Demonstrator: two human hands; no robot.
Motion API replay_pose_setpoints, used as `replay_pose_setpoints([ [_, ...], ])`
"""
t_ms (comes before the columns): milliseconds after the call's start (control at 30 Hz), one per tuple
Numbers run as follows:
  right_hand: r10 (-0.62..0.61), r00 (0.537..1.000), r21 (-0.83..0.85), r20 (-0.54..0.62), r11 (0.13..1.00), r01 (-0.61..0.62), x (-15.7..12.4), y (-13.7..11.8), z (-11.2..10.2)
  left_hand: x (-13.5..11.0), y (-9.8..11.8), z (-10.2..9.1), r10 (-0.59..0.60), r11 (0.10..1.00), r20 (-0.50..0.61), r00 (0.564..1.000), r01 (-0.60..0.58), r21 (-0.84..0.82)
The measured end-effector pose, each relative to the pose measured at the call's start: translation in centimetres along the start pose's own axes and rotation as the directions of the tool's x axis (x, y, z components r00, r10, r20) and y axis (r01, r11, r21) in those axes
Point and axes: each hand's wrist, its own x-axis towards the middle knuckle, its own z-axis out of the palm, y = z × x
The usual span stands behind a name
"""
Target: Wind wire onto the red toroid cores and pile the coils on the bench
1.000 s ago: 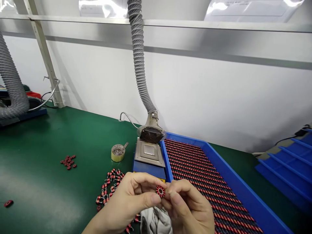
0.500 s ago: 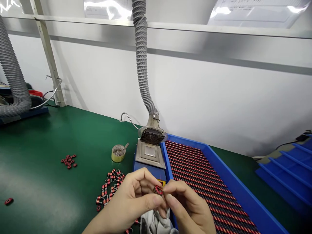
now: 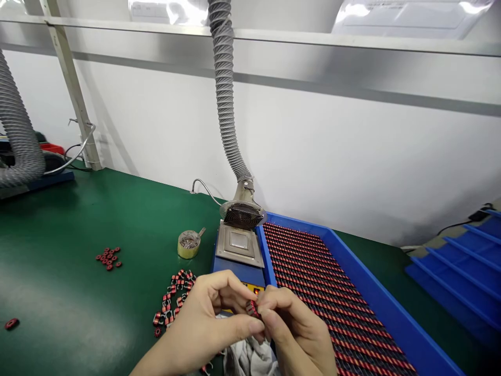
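Observation:
Between my two hands is a small red-and-black wire-wound toroid coil (image 3: 252, 308). My left hand (image 3: 213, 313) pinches it between thumb and fingers. The thumb and forefinger of my right hand (image 3: 291, 326) close at the coil's right side; whatever sits in that pinch is too small to make out. Left of my hands lies a loose pile of similar coils (image 3: 167, 303) with bent wire leads. A pale grey cloth (image 3: 250, 357) lies beneath my hands, partly covered by them.
Right of my hands, a blue tray (image 3: 376, 303) holds dense rows of coils. Behind stands a solder pot (image 3: 238, 240) under a fume hose (image 3: 224, 78). A yellow round tin (image 3: 188, 245), red ring cores (image 3: 108, 258) and a lone core (image 3: 11, 324) sit leftward. Blue trays (image 3: 462, 271) stand far right.
The coil has turned between my fingers, from showing its round face to showing more of its side. Both hands stay nearly in place, and the view has shifted slightly.

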Motion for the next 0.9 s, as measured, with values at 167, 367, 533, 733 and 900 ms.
replay_pose_setpoints([
  [167,0.006,0.999,0.132,0.035,0.991,-0.01,0.3,0.5,0.1,0.2,-0.3,-0.1,0.004,0.987,0.063,0.998,0.006,-0.159],
  [367,0.144,0.99,0.312,-0.002,0.94,-0.136,0.2,0.2,0.7,0.4,-0.1,-0.2,0.031,0.968,0.177,0.984,0.015,-0.251],
  [533,0.177,0.983,0.314,-0.035,0.936,-0.158,0.1,-0.4,1.3,0.4,0.0,-0.2,0.037,0.968,0.193,0.981,0.013,-0.253],
  [733,0.095,0.99,0.16,-0.101,0.984,-0.078,-0.1,-0.1,1.3,0.5,-0.3,-0.3,0.039,0.962,0.162,0.986,0.007,-0.274],
  [900,-0.113,0.984,0.057,-0.14,0.991,0.122,-0.7,0.7,1.2,0.4,-0.2,-0.2,0.037,0.956,0.144,0.989,0.007,-0.292],
])
